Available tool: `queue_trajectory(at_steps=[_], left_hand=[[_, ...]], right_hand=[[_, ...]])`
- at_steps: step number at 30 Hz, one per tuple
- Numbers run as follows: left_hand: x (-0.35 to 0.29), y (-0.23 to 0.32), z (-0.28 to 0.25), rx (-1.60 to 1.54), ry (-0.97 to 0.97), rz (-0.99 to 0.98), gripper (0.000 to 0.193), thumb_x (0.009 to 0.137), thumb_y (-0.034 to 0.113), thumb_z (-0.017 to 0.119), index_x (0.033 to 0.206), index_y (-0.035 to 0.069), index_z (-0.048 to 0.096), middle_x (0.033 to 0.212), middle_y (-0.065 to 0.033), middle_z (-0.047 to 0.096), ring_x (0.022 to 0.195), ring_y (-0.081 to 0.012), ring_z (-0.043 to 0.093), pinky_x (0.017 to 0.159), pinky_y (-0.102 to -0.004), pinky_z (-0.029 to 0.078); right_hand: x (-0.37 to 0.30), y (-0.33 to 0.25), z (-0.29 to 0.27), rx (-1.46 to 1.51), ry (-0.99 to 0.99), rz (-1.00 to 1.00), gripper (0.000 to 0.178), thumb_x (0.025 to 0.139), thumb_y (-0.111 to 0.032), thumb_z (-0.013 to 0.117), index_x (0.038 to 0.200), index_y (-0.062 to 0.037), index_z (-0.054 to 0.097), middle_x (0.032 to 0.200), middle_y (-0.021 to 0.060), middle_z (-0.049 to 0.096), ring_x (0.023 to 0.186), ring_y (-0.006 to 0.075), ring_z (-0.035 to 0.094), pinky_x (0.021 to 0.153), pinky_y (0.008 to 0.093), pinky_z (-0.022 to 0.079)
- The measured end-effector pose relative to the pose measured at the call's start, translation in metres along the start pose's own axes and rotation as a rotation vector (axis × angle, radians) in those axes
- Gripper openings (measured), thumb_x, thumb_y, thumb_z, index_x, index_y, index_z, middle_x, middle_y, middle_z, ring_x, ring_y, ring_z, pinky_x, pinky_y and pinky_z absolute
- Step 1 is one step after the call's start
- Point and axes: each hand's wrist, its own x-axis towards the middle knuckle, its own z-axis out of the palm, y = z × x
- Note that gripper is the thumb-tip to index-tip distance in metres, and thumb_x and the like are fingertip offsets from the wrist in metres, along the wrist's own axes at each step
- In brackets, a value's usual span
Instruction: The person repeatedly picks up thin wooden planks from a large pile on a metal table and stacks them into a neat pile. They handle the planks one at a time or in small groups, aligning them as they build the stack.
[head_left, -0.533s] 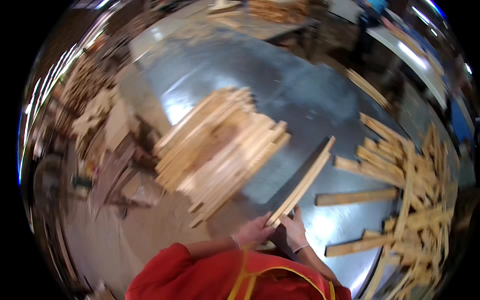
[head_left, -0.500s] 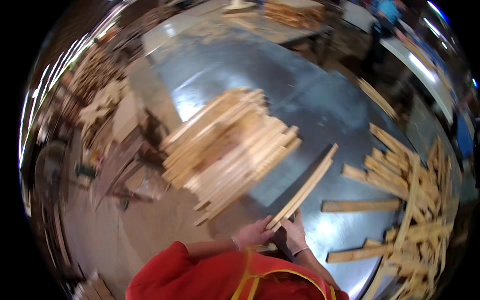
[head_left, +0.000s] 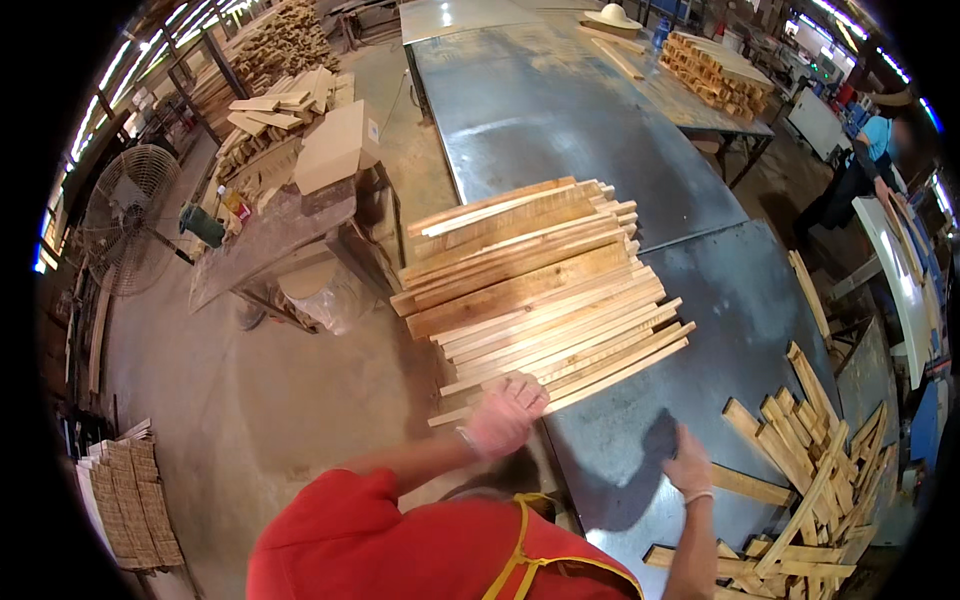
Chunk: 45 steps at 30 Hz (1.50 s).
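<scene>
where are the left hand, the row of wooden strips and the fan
Left hand (head_left: 503, 417): head view, back of the hand
Row of wooden strips (head_left: 545, 289): head view, middle of the row
Fan (head_left: 128, 196): head view, centre of its cage

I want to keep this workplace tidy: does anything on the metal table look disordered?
Yes, the heap of wooden strips at the right: they cross at many angles. The row of strips by the left hand lies roughly parallel, only its ends uneven.

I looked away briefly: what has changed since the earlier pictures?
The right hand has let go of the two strips and moved right, beside the jumbled pile; the left hand is now at the near edge of the wood row, its grip unclear. The row and pile still lie on the table.
</scene>
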Motion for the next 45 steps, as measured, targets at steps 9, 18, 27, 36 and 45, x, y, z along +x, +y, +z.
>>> queue_trajectory(at_steps=[9, 18, 27, 36, 45], left_hand=[[0.026, 0.145, 0.020, -0.210, -0.126, 0.316, 0.070, 0.080, 0.035, 0.083, 0.141, 0.011, 0.058, 0.142, -0.0149, 0.060, 0.137, -0.0396, 0.054, 0.116, -0.0561, 0.043], [0.048, 0.194, 0.050, 0.048, -0.463, 0.161, 0.080, 0.080, 0.044, 0.087, 0.146, 0.011, 0.055, 0.116, -0.0132, 0.068, 0.113, -0.0383, 0.067, 0.091, -0.0523, 0.055], [0.072, 0.201, 0.032, -1.239, -0.809, -0.593, 0.052, 0.099, 0.013, 0.074, 0.149, 0.006, 0.064, 0.107, 0.0026, 0.069, 0.098, -0.0081, 0.062, 0.088, -0.0268, 0.054], [0.016, 0.209, 0.087, -1.464, -0.701, -0.410, 0.079, 0.093, 0.014, 0.072, 0.165, 0.006, 0.040, 0.133, -0.0131, 0.071, 0.123, -0.0229, 0.066, 0.105, -0.0346, 0.053], [-0.012, 0.130, 0.014, -0.255, -0.245, -0.081, 0.067, 0.084, 0.018, 0.075, 0.146, 0.003, 0.055, 0.136, -0.0155, 0.062, 0.129, -0.0365, 0.060, 0.106, -0.0514, 0.049]], right_hand=[[-0.060, 0.019, 0.015, -0.158, 0.099, -0.114, 0.035, 0.072, -0.018, 0.078, 0.108, -0.0176, 0.077, 0.100, 0.0070, 0.074, 0.107, 0.0326, 0.068, 0.091, 0.0508, 0.053], [-0.125, 0.221, -0.073, -0.048, 0.552, 0.564, 0.067, 0.079, -0.039, 0.079, 0.137, -0.0109, 0.065, 0.136, 0.0205, 0.065, 0.129, 0.0401, 0.061, 0.111, 0.0472, 0.049], [-0.131, 0.255, -0.013, 0.541, 0.830, 0.772, 0.096, 0.084, -0.019, 0.077, 0.168, -0.0047, 0.033, 0.152, 0.0249, 0.059, 0.134, 0.0390, 0.062, 0.115, 0.0466, 0.049], [-0.121, -0.018, 0.103, 1.080, 0.022, 0.410, 0.090, 0.101, -0.035, 0.070, 0.172, -0.0081, 0.022, 0.147, 0.0171, 0.061, 0.120, 0.0269, 0.066, 0.100, 0.0367, 0.055], [-0.011, -0.083, 0.089, 1.358, -0.214, 0.356, 0.052, 0.099, -0.035, 0.072, 0.137, -0.0033, 0.055, 0.101, 0.0080, 0.069, 0.073, 0.0167, 0.064, 0.056, 0.0321, 0.052]])
